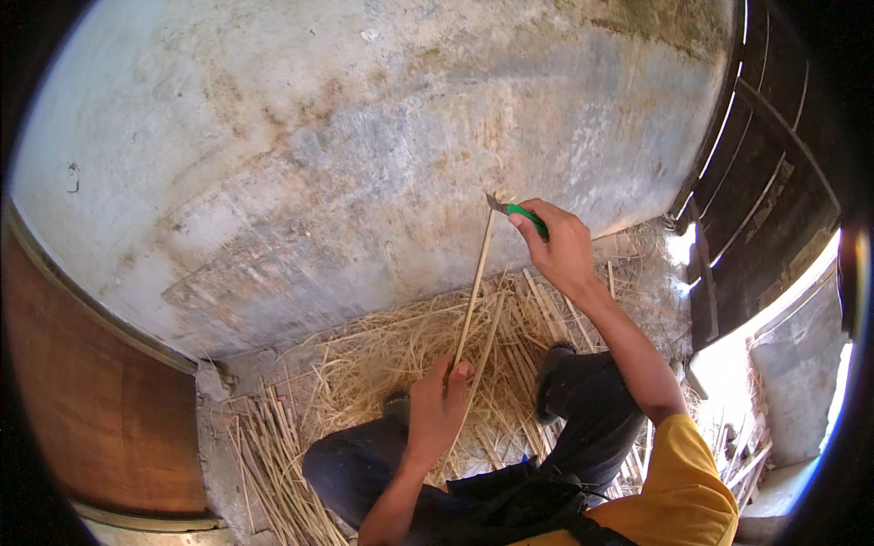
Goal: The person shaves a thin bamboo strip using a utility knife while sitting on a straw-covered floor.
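Observation:
My left hand (439, 405) is closed round a thin, pale bamboo strip (475, 289) that slants up and away from me. In my right hand (563, 244) is a knife with a green handle (528, 218), gripped at the far end of the strip. Its short blade (496, 202) meets the strip's tip, where a few light shavings cling. The strip's lower part passes behind my left hand and forearm.
A stained concrete wall (364, 182) rises in front. Shavings (382, 350) cover the floor between my legs. A bundle of strips (278, 464) lies at lower left, beside a brown wooden panel (109, 391). Dark boards (765, 182) stand at right.

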A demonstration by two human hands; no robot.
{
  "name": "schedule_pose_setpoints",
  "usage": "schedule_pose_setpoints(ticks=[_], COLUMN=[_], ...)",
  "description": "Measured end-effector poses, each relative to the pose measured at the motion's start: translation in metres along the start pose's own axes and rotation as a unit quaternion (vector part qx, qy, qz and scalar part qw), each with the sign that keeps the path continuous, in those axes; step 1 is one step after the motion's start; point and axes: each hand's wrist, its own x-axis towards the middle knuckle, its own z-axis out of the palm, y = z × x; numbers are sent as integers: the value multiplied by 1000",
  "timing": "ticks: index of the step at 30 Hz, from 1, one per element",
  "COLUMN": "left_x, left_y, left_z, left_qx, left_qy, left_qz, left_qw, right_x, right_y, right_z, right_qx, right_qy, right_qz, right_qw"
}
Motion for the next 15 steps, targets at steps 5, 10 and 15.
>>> schedule_pose_setpoints(ticks=[5,10,15], left_x=[3,9,9], left_y=[-4,7,-8], left_z=[-4,-16,-6], left_qx=[-41,-90,-35], left_qy=[-52,-167,-82], left_qz=[-30,-146,2], left_qw=[997,971,996], right_x=[-1,-7,-16], right_y=[10,-12,-28], right_z=[-4,1,-2], right_qx=[274,342,398], right_qy=[-135,-163,-198], right_qz=[183,209,294], right_qw=[934,901,846])
